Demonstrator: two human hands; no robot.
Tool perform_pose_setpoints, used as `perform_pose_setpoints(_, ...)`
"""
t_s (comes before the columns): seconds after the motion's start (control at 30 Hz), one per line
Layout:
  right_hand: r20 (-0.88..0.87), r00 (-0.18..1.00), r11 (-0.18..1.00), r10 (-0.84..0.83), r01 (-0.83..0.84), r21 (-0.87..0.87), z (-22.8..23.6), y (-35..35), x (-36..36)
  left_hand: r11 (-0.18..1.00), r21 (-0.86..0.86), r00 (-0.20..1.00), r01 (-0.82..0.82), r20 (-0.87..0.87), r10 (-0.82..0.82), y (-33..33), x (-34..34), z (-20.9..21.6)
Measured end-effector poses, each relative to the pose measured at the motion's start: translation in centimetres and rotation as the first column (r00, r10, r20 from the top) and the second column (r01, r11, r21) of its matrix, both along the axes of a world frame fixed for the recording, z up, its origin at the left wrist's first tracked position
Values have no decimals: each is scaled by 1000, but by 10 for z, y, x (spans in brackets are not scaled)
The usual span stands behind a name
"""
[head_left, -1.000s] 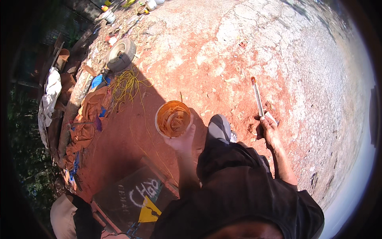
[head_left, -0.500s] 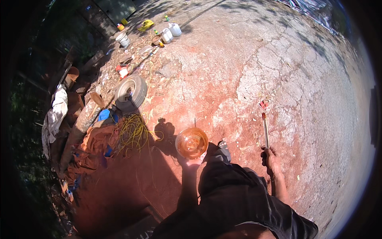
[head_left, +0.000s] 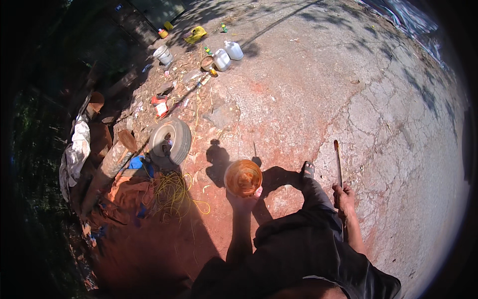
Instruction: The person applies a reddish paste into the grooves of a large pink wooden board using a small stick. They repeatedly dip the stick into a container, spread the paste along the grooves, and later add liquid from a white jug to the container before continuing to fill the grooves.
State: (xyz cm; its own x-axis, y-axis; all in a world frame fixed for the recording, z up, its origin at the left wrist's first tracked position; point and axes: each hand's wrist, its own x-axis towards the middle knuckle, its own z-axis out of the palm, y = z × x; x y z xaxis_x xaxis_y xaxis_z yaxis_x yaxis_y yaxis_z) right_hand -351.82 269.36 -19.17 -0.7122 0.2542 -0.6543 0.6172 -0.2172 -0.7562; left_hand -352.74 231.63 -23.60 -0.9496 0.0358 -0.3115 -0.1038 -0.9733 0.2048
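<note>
My left hand (head_left: 243, 201) is wrapped under and around a round, see-through plastic tub (head_left: 243, 174). Orange-brown liquid or residue coats the tub's inside. Out to the right, my right hand (head_left: 344, 197) is closed around a long, thin brush-like stick (head_left: 339, 167), whose dark red tip points away from me over the cracked paving. The stick and the tub are well apart. My sandalled foot (head_left: 308, 170) is on the ground between them.
A tangled yellow rope (head_left: 172, 192) and an old tyre (head_left: 170, 142) lie to the left, beside a log (head_left: 114, 157) and orange cloth (head_left: 127, 192). Farther off stand white jugs (head_left: 222, 60) and a white bucket (head_left: 163, 55). Cracked paving (head_left: 383, 164) spreads to the right.
My foot has come forward and to the right. Ground objects have shifted lower and to the right in view. A red patch seen just beyond the stick's tip no longer shows there.
</note>
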Motion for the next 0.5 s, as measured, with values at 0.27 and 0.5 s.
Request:
perform_pose_setpoints(0.27, -169, 929, 940, 330, -307, 152, 75, 7, -327, -161, -984, 987, -71, -93, 132, 14, -204, 17)
perform_pose_setpoints(0.5, -181, 808, 816, 561, -576, -41, 64, -80, -558, -560, -826, 972, 60, -79, 220, -1, -403, 12)
